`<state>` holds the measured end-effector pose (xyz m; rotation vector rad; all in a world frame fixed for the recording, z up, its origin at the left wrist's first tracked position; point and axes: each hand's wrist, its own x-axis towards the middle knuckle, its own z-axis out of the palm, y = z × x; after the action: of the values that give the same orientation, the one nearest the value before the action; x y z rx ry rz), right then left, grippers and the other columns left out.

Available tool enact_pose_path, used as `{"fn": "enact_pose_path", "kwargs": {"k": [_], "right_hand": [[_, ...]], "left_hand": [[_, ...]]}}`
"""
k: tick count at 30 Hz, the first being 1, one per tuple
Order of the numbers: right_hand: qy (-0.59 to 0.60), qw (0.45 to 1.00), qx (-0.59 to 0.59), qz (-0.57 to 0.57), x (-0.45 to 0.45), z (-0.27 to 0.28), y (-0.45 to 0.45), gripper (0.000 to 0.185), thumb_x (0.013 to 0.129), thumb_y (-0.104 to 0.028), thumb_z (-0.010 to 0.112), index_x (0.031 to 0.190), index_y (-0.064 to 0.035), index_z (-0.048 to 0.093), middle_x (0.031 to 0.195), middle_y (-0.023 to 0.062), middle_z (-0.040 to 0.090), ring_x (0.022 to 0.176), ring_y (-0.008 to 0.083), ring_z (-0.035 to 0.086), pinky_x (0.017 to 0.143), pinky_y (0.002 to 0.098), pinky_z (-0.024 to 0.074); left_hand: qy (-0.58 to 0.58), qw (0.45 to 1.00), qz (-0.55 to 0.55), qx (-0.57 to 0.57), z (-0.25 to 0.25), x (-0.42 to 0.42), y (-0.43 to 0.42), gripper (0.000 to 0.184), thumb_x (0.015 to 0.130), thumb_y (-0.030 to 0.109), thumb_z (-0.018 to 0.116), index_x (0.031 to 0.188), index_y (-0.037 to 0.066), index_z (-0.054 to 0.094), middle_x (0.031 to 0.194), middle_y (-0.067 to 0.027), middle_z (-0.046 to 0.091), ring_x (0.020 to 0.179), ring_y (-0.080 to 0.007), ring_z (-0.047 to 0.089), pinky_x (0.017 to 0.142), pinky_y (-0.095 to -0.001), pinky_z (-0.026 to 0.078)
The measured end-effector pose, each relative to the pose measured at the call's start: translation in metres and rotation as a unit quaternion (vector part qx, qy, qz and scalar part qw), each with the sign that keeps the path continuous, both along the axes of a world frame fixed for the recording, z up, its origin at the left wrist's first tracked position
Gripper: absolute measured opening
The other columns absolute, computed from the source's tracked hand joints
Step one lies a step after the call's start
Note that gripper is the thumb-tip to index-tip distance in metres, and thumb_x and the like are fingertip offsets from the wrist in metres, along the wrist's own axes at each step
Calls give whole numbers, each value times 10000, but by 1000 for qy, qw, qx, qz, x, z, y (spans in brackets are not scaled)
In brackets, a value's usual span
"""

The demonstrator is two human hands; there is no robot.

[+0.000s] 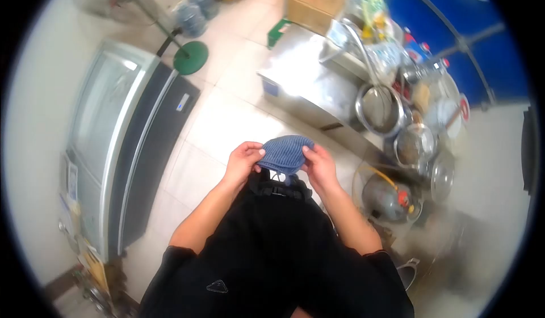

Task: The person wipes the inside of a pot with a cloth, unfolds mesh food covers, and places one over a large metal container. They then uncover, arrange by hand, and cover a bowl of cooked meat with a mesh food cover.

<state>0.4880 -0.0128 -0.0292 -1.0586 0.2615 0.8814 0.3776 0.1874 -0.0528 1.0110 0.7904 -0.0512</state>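
A blue ribbed cloth (pixel 282 152) is stretched between my two hands, folded over, just in front of my waist. My left hand (pixel 245 160) pinches its left edge between thumb and fingers. On the other side, my right hand (pixel 319 165) grips the right edge, thumb on top. A small bit of the cloth hangs down at its lower middle. Below it are the black clothes I wear, with a gathered waist.
To the left stands a glass-topped chest freezer (pixel 145 142), with a green round stand base (pixel 191 57) beyond it. A steel counter (pixel 309 62) on the right bears a cardboard box (pixel 317 3), pots (pixel 379 110) and bottles. A gas cylinder (pixel 381 196) sits lower right.
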Motion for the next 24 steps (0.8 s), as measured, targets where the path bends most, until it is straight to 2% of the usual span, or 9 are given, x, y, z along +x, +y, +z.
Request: {"fn": "enact_pose_path", "kwargs": {"k": [6, 9, 11, 13, 14, 19, 20, 22, 24], "right_hand": [[-50, 991, -8, 123, 39, -15, 139, 231, 988, -153, 579, 1143, 8, 636, 1024, 68, 703, 882, 148, 676, 795, 308, 552], [-63, 983, -47, 164, 78, -22, 210, 277, 993, -167, 569, 1198, 15, 610, 1069, 90, 699, 928, 182, 674, 847, 338, 535], [-120, 966, -86, 212, 115, -32, 256, 309, 983, -190, 604, 1192, 36, 613, 1047, 93, 698, 877, 191, 670, 843, 333, 527], [-94, 978, -117, 142, 147, -41, 297, 299, 983, -203, 609, 1167, 33, 625, 1026, 88, 700, 880, 191, 670, 844, 330, 523], [-54, 991, -103, 67, 160, -35, 320, 191, 946, -169, 675, 1014, 9, 674, 941, 72, 712, 800, 162, 681, 762, 315, 557], [-111, 989, -94, 35, 236, -16, 395, 201, 946, -177, 679, 1016, 11, 674, 929, 66, 708, 800, 157, 679, 749, 310, 562], [-134, 986, -101, 19, 248, -1, 409, 210, 954, -200, 663, 1028, -4, 665, 905, 38, 682, 787, 140, 647, 758, 297, 533], [-160, 982, -99, -20, 275, 21, 436, 185, 962, -211, 643, 988, -28, 657, 848, -8, 631, 758, 107, 594, 748, 264, 496], [-171, 980, -99, -28, 307, 24, 458, 180, 964, -206, 640, 994, -29, 658, 845, -10, 630, 758, 106, 592, 739, 263, 493]], "left_hand": [[-2, 981, 186, -56, -27, -17, 106, 192, 953, 125, 625, 1103, 9, 596, 886, -66, 657, 711, -125, 590, 595, -248, 460], [3, 967, 240, -89, -44, -17, 172, 204, 974, 152, 578, 1103, -5, 596, 894, -80, 662, 699, -144, 588, 618, -261, 459], [5, 967, 238, -90, -57, -16, 226, 203, 955, 128, 576, 1101, -9, 606, 892, -101, 673, 709, -158, 595, 628, -267, 464], [51, 968, 240, -50, -47, -6, 281, 213, 942, 146, 596, 1094, -3, 612, 892, -103, 679, 722, -155, 605, 635, -263, 469], [55, 969, 238, -38, -42, -1, 309, 225, 938, 164, 606, 1093, 2, 615, 899, -100, 683, 729, -153, 609, 641, -262, 472], [72, 979, 180, 58, -22, 47, 442, 247, 945, 221, 605, 1091, 22, 624, 913, -84, 689, 742, -136, 611, 647, -256, 469], [67, 981, 173, 63, -22, 62, 465, 247, 945, 221, 605, 1091, 22, 624, 913, -84, 689, 742, -136, 611, 647, -256, 469], [92, 979, 149, 106, -34, 93, 506, 251, 950, 233, 604, 1076, 19, 632, 911, -83, 694, 733, -134, 617, 644, -260, 480], [97, 980, 122, 121, -52, 123, 539, 238, 966, 237, 595, 1077, 30, 635, 910, -75, 698, 724, -127, 616, 639, -257, 484]]}}
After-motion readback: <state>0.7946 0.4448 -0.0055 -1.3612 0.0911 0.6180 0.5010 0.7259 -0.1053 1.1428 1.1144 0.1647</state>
